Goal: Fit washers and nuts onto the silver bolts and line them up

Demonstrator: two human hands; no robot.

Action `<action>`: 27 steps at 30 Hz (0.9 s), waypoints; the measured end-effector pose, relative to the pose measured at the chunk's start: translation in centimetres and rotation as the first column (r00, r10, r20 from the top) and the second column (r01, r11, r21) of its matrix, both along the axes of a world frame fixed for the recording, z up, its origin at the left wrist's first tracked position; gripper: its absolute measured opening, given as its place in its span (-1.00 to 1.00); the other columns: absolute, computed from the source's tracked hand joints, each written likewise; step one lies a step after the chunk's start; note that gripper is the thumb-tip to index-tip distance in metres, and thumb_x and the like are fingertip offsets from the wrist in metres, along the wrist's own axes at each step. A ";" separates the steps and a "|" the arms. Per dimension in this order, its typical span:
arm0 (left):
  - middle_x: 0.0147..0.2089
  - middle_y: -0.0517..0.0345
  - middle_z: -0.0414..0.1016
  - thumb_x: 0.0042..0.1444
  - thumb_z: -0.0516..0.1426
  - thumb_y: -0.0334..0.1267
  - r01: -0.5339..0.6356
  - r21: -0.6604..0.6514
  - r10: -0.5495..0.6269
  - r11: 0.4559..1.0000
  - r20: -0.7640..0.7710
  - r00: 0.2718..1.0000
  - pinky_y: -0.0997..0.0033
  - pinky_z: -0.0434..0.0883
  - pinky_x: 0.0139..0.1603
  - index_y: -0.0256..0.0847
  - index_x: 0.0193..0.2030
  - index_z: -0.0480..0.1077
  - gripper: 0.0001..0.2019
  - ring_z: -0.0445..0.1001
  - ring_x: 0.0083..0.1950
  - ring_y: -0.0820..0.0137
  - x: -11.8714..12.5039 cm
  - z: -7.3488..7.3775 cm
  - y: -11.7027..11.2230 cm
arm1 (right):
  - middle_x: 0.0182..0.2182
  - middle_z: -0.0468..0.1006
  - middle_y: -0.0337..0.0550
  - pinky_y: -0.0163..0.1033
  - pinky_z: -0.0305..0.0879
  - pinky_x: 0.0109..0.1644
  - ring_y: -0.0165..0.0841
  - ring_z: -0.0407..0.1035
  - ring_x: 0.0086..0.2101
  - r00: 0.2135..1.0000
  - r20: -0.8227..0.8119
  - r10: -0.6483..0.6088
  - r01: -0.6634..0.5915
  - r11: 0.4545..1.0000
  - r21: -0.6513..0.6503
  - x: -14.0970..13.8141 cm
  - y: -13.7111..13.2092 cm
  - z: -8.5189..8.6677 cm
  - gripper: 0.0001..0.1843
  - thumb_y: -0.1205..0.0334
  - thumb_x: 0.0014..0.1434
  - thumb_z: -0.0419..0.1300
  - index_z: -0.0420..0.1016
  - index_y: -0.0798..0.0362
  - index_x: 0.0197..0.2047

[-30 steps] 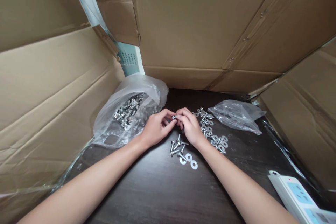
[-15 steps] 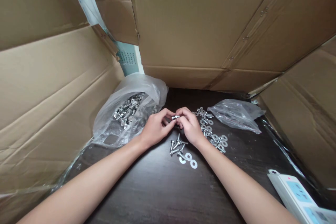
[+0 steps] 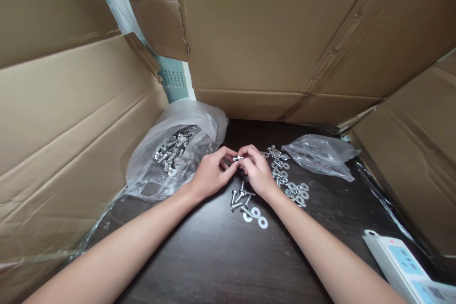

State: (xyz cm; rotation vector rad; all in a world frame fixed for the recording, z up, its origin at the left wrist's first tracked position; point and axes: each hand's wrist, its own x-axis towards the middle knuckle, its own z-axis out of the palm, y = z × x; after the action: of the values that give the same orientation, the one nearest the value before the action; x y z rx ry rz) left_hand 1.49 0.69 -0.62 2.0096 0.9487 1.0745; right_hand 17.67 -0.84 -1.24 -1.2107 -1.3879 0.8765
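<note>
A small metal bolt [image 3: 238, 158] with what looks like a nut on its shank lies level between my fingertips. My left hand [image 3: 215, 171] pinches its left end between thumb and forefinger. At the other end, the closed fingers of my right hand [image 3: 257, 169] grip it and partly cover it. Just below the hands, several loose bolts [image 3: 239, 196] lie in a small group on the dark table [image 3: 199, 261]. Flat washers [image 3: 262, 222] rest beside that group. Right of my right hand spreads a pile of washers, nuts and bolts [image 3: 285, 175], partly hidden by the hand.
An open clear plastic bag [image 3: 142, 171] full of assembled bolts [image 3: 174, 149] stands at the left. A flattened plastic bag [image 3: 320, 154] lies at the back right. A white power strip [image 3: 395, 256] is at the lower right. Cardboard walls [image 3: 270, 33] enclose the table's back and sides.
The right fingers and the bolt have shifted very slightly left. Both hands keep their pinch, and the loose hardware on the table is unmoved.
</note>
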 end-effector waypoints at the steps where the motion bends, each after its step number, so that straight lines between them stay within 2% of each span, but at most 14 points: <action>1: -0.26 0.13 0.65 0.23 0.22 -0.36 -0.007 0.002 0.007 1.000 -0.007 1.000 0.52 0.51 -0.31 -0.24 -0.09 0.48 -0.87 0.62 -0.30 0.41 0.0 0.0 0.0 | -0.33 0.36 -0.19 -0.25 0.17 -0.42 -0.35 0.29 -0.39 1.000 -0.014 0.001 -0.001 1.000 -0.006 0.0 0.0 0.0 -0.93 0.22 0.05 0.13 0.40 0.00 -0.36; 8: -0.25 0.11 0.67 0.23 0.22 -0.38 -0.013 -0.003 0.013 1.000 -0.023 1.000 0.49 0.51 -0.29 -0.24 -0.08 0.48 -0.87 0.63 -0.28 0.39 0.1 -0.1 0.1 | -0.45 0.32 -0.27 -0.25 0.15 -0.41 -0.34 0.26 -0.44 0.996 -0.082 0.029 -0.031 0.999 -0.026 0.1 -0.2 0.1 -0.87 0.21 0.02 0.11 0.40 -0.01 -0.31; 13: -0.27 0.13 0.66 0.24 0.22 -0.37 -0.009 -0.002 0.009 1.000 -0.043 0.999 0.48 0.51 -0.30 -0.23 -0.08 0.49 -0.87 0.62 -0.31 0.40 0.0 0.0 0.0 | -0.37 0.35 -0.22 -0.25 0.18 -0.41 -0.36 0.27 -0.44 0.999 -0.043 0.010 -0.010 1.000 -0.015 0.2 0.0 -0.1 -0.90 0.24 0.03 0.09 0.40 -0.01 -0.35; 19: -0.27 0.16 0.65 0.24 0.21 -0.35 0.019 0.008 -0.018 1.000 -0.028 0.999 0.50 0.51 -0.31 -0.21 -0.12 0.45 -0.91 0.60 -0.33 0.42 0.0 0.0 -0.1 | -0.31 0.39 -0.16 -0.22 0.24 -0.38 -0.32 0.31 -0.38 0.994 0.107 0.020 -0.024 0.999 0.043 0.4 0.0 -0.3 -0.87 0.33 0.05 0.01 0.35 0.00 -0.44; 22: -0.28 0.16 0.64 0.23 0.21 -0.35 0.016 -0.002 -0.016 1.000 -0.015 1.000 0.52 0.50 -0.33 -0.21 -0.15 0.43 -0.93 0.59 -0.34 0.43 0.0 -0.1 0.0 | -0.33 0.41 -0.14 -0.17 0.31 -0.28 -0.27 0.35 -0.32 0.979 0.205 -0.009 -0.010 0.996 0.091 0.3 -0.1 -0.7 -0.85 0.35 0.08 0.01 0.35 0.00 -0.45; 25: -0.31 0.17 0.62 0.22 0.20 -0.33 0.018 -0.008 -0.018 1.000 -0.017 1.000 0.53 0.48 -0.34 -0.21 -0.16 0.42 -0.93 0.57 -0.37 0.44 -0.1 0.0 0.0 | -0.28 0.46 -0.12 -0.14 0.39 -0.18 -0.26 0.40 -0.28 0.958 0.261 -0.117 0.075 0.983 0.167 0.0 0.0 -0.9 -0.85 0.37 0.09 0.04 0.42 0.01 -0.31; 27: -0.35 0.19 0.59 0.20 0.20 -0.33 0.019 -0.007 -0.019 1.000 -0.026 0.999 0.52 0.47 -0.36 -0.21 -0.16 0.42 -0.92 0.55 -0.40 0.44 -0.2 0.2 0.0 | -0.17 0.48 -0.06 -0.14 0.44 -0.21 -0.26 0.43 -0.27 0.944 0.252 -0.213 0.152 0.958 0.241 -0.4 -0.4 0.4 -0.74 0.38 0.10 0.07 0.44 0.03 -0.13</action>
State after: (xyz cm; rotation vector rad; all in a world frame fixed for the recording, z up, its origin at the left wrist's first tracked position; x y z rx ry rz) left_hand 1.30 0.65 -0.42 2.0278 0.9437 1.0353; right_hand 17.25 -1.24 -0.89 -1.3004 -1.5179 0.4213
